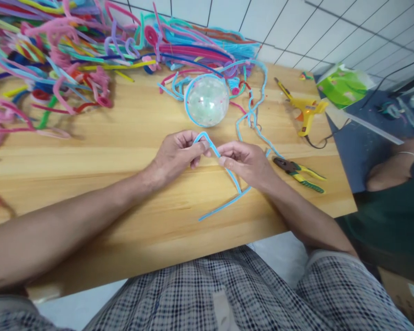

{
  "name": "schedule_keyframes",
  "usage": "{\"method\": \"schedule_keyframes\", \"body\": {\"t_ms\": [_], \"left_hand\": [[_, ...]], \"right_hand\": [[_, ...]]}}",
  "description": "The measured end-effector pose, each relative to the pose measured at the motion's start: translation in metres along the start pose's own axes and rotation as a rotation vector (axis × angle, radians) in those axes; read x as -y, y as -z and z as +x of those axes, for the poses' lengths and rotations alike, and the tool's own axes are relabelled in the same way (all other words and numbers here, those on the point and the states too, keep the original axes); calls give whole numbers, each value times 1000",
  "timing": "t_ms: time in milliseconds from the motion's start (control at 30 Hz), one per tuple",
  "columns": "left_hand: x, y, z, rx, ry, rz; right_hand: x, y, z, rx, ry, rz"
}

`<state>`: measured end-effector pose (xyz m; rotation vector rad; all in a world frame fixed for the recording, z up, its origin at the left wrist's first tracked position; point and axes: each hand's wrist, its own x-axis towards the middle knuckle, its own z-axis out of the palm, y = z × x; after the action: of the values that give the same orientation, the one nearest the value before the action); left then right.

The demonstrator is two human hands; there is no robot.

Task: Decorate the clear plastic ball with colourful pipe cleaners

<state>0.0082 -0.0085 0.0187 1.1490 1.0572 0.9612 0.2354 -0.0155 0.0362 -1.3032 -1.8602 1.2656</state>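
A light-blue pipe cleaner [212,146], bent to a peak, runs between my two hands above the wooden table. My left hand [179,154] pinches it at the left of the bend, thumb on top. Just right of the bend, my right hand [246,163] grips the same strand between thumb and fingers. Its lower end slants down and meets or crosses another blue pipe cleaner [221,207] lying on the wood; whether they are joined I cannot tell. Behind my hands sits a clear round ball [209,101] with a blue pipe cleaner around its left edge.
Pliers [298,174] with yellow-green handles and a yellow glue gun [307,112] lie to the right. Heaps of coloured pipe cleaners [65,55] cover the back left of the table [124,257]. A green package [345,85] stands beyond the right edge. Another person's arm [389,168] is at right.
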Motion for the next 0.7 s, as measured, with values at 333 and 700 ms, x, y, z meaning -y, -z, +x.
{"method": "schedule_keyframes", "body": {"t_ms": [333,700], "left_hand": [[2,1,0,23,-17,-21],[0,0,0,41,-8,-2]], "right_hand": [[0,-1,-1,15,11,-21],[4,-2,-4,15,-11,-6]]}}
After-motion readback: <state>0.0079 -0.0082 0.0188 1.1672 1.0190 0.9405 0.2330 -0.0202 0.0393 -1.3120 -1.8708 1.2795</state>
